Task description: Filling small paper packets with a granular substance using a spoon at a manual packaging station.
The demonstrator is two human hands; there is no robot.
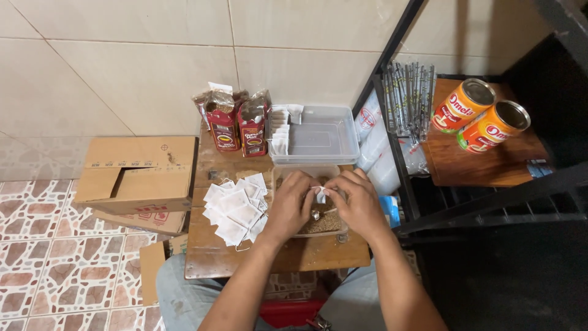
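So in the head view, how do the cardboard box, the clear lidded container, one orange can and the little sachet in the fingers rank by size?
Largest to smallest, as they look:
1. Cardboard box
2. Clear lidded container
3. Orange can; its twin looks the same size
4. Small white sachet pinched between the left hand and right hand

The box sits lower than the table, so its true lead may be greater.

Both forearms reaching forward, left hand [293, 205] and right hand [357, 203] close together, fingers curled inward

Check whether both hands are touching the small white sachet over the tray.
Touching. The head view shows left hand and right hand pinching the small white sachet between their fingertips.
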